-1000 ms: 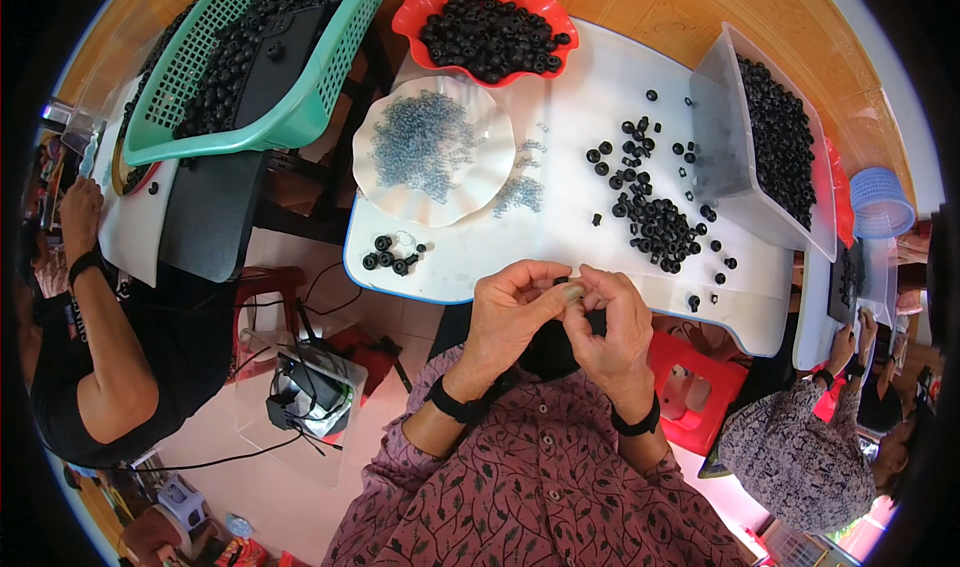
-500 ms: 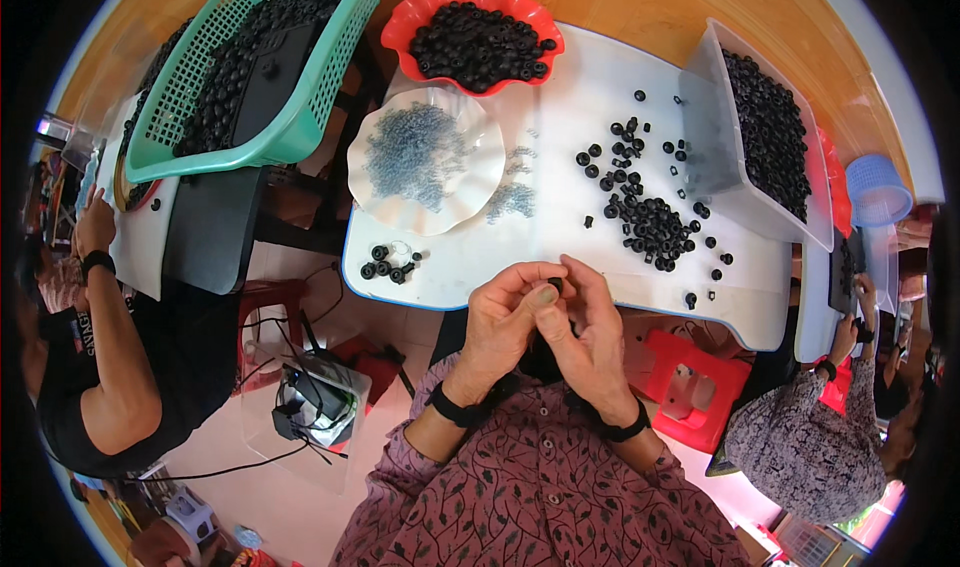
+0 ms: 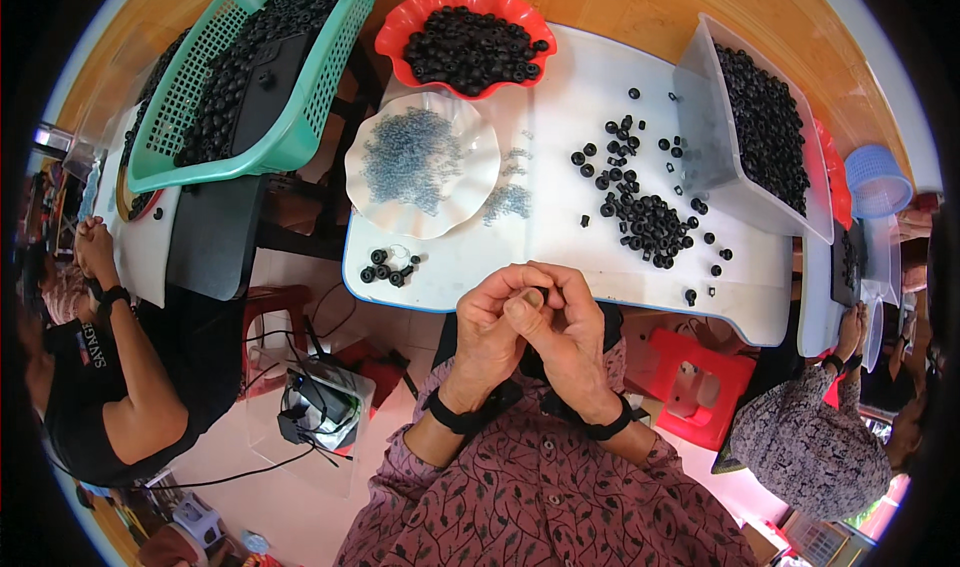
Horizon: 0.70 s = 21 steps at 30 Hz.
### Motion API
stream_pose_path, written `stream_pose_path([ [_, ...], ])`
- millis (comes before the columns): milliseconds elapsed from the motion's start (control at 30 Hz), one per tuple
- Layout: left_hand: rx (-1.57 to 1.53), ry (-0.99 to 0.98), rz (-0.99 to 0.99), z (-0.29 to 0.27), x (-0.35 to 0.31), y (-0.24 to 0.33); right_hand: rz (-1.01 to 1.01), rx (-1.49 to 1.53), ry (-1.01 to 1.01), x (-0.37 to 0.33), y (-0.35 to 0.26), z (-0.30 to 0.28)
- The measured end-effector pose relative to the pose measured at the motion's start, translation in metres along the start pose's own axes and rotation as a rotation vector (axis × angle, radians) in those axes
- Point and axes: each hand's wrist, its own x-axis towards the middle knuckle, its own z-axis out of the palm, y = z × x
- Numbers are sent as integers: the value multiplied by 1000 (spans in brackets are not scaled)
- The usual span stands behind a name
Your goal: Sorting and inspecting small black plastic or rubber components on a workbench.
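Note:
Just off the table's front edge, my left hand (image 3: 492, 329) and my right hand (image 3: 572, 339) meet with thumbs and fingertips pressed together. A small black round part (image 3: 543, 293) is pinched between them, mostly hidden by the fingers. On the white table (image 3: 570, 252) beyond, a loose pile of black round parts (image 3: 655, 229) lies to the right. A smaller cluster of black parts (image 3: 390, 270) sits at the left front. Tiny translucent blue-grey pieces (image 3: 410, 157) fill a white scalloped plate (image 3: 480, 157), and more of them (image 3: 508, 202) are scattered beside it.
A red scalloped bowl (image 3: 388, 42) of black parts stands at the back. At right is a clear bin (image 3: 715, 137) of black parts; a green basket (image 3: 215, 174) stands far left. Red stools (image 3: 705, 387) are below. People (image 3: 130, 397) sit on both sides.
Both hands have shifted slightly left and down, and the fingers have closed further over the black part. The person at left has brought their hands together.

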Motion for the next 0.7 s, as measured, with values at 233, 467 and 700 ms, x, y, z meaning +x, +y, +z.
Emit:
stream_pose_path([
  [233,-154,-31,-83,-2,2,11,-32,-144,-34,-5,-11,3],
  [467,-168,-1,-114,-2,2,11,-72,-195,-64,-4,-11,-3],
  [700,-63,274,-255,-5,26,12,-219,-376,66,8,14,-37],
])
